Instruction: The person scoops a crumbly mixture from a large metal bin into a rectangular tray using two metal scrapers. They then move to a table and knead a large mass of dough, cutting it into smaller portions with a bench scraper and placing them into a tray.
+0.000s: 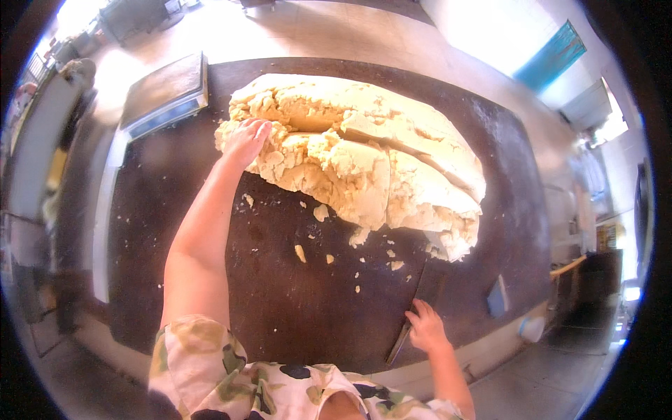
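Observation:
A large mass of pale yellow dough (364, 164) lies across the far half of the dark table, split by a long lengthwise gap and a shorter crosswise cut. Its left end is rough and crumbly. There my left hand (248, 142) rests with bent fingers gripping the dough. Close to the table's near edge, my right hand (425, 329) has its fingers on a long, dark, flat-bladed knife (428, 283). The blade points away from me, its far end just short of the dough's near right corner. Small dough crumbs (300, 253) are scattered between the dough and me.
A box-like platform with a flat top (164, 91) stands at the table's far left corner. On the right lie a small blue-and-white flat piece (498, 297) and, at the edge, a rounded white object (532, 329). The dark table (168, 189) has pale dust on its far right.

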Available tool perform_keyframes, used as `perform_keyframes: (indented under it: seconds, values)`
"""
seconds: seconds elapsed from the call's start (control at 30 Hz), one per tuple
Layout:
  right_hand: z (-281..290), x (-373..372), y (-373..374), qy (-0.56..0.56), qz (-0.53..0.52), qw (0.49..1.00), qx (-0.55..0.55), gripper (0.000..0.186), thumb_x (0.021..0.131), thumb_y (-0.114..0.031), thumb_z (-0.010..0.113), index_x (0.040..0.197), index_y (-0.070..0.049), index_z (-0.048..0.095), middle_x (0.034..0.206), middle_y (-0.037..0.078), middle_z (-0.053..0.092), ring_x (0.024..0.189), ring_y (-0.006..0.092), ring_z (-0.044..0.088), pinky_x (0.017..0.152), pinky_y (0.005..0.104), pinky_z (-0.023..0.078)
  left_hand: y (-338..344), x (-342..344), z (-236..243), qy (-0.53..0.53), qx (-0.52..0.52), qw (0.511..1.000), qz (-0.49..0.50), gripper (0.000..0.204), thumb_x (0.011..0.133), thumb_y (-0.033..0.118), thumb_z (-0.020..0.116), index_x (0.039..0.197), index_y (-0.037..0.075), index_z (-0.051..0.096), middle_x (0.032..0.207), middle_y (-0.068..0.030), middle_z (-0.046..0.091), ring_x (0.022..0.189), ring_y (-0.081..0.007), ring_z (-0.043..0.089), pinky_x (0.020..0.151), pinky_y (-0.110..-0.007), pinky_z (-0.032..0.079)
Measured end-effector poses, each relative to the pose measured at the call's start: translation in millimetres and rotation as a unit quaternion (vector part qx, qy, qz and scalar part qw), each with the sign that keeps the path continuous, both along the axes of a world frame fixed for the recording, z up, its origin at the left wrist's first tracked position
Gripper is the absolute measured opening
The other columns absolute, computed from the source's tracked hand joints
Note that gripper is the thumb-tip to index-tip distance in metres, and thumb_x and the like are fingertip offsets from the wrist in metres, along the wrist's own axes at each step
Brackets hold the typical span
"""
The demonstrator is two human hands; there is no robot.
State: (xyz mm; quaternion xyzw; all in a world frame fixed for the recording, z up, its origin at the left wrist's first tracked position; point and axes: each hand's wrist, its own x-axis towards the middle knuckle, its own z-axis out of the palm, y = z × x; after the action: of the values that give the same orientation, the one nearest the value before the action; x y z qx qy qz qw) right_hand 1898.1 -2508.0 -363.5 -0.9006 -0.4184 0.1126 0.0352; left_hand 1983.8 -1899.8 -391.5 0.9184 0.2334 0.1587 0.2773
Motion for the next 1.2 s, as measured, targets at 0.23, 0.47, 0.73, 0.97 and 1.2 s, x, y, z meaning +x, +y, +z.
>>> perform_keyframes:
  seconds: [0.23, 0.47, 0.73, 0.97, 1.2]
  values:
    - [76.4, 127.7, 216.3, -0.106, 0.036, 0.932, 0.344, 0.017, 0.086, -0.003, 0.059, 0.1, 0.004, 0.066, 0.1, 0.021, 0.067, 0.093, 0.0349, 0.066, 0.084, 0.0412, 0.054, 52.8, 28.8, -7.7, 0.163, -0.005, 0.986, -0.025, 0.058, 0.092, 0.057, 0.04, 0.123, 0.013, 0.062, 0.128, -0.0123, 0.058, 0.123, -0.0323, 0.048, 0.105, -0.044, 0.033]
    - [40.1, 253.2, 408.2, 0.239, -0.124, 0.963, 0.013, 0.053, 0.102, -0.041, 0.033, 0.127, -0.001, 0.055, 0.134, 0.019, 0.052, 0.126, 0.0319, 0.048, 0.109, 0.0452, 0.035, 64.4, 49.3, -22.0, 0.229, 0.001, 0.972, -0.05, 0.061, 0.09, 0.06, 0.036, 0.127, 0.017, 0.059, 0.136, -0.0104, 0.053, 0.129, -0.028, 0.043, 0.107, -0.047, 0.025]
    - [27.8, 255.9, 438.7, 0.34, -0.205, 0.914, -0.078, 0.07, 0.097, -0.058, 0.027, 0.146, -0.009, 0.034, 0.153, 0.015, 0.027, 0.142, 0.0302, 0.026, 0.116, 0.0455, 0.023, 78.4, 52.5, -27.1, 0.306, -0.017, 0.949, -0.074, 0.059, 0.092, 0.059, 0.03, 0.139, 0.027, 0.048, 0.146, -0.0032, 0.045, 0.135, -0.023, 0.038, 0.112, -0.048, 0.018]
    - [32.3, 211.0, 408.5, 0.192, -0.09, 0.974, -0.086, 0.062, 0.1, -0.052, 0.023, 0.142, -0.01, 0.042, 0.144, 0.015, 0.044, 0.134, 0.0292, 0.04, 0.112, 0.0414, 0.032, 41.7, 19.9, 0.8, 0.307, 0.006, 0.949, -0.072, 0.057, 0.093, 0.059, 0.032, 0.141, 0.03, 0.044, 0.149, -0.0011, 0.039, 0.138, -0.0276, 0.031, 0.114, -0.048, 0.016]
    - [32.9, 105.5, 380.0, -0.067, -0.012, 0.998, -0.014, 0.066, 0.099, -0.052, 0.028, 0.138, -0.002, 0.043, 0.147, 0.023, 0.035, 0.137, 0.0282, 0.035, 0.111, 0.0426, 0.031, 40.2, -63.0, -63.3, 0.057, 0.077, 0.993, -0.062, 0.056, 0.09, 0.047, 0.047, 0.135, 0.015, 0.051, 0.144, -0.0066, 0.045, 0.137, -0.0262, 0.032, 0.11, -0.048, 0.022]
